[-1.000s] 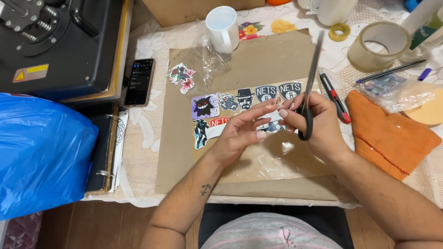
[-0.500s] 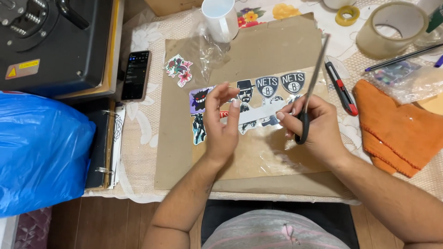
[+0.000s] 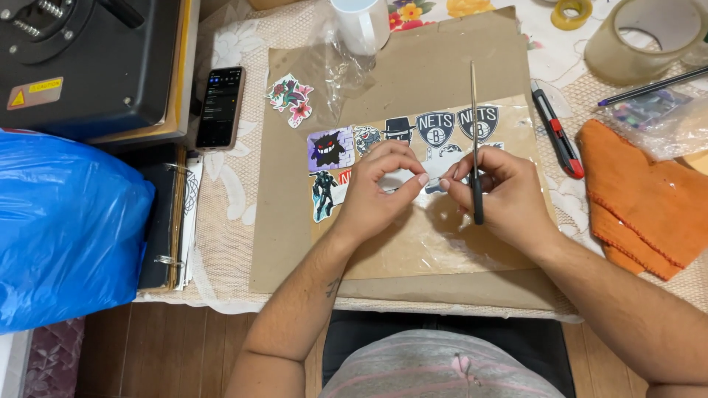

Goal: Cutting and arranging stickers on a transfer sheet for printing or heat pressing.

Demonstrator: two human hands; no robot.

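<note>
My left hand (image 3: 380,188) pinches a small pale cut-out sticker (image 3: 404,180) between thumb and fingers, just above a clear film sheet (image 3: 435,239). My right hand (image 3: 505,195) meets it at the fingertips and grips black-handled scissors (image 3: 475,140), whose closed blades point away from me. Several printed stickers (image 3: 435,127) lie in rows on the film, partly hidden under both hands. All of this rests on a brown cardboard sheet (image 3: 295,221).
A black heat press (image 3: 81,63) and a phone (image 3: 220,107) sit at the left, a blue plastic bag (image 3: 66,228) below them. A white mug (image 3: 361,22), tape roll (image 3: 641,37), red-black utility knife (image 3: 557,136) and orange cloth (image 3: 641,199) lie nearby.
The scissors have swung from slanted to nearly upright. My left hand has closed from a spread, pressing pose to a pinch on the small sticker, meeting the right fingertips.
</note>
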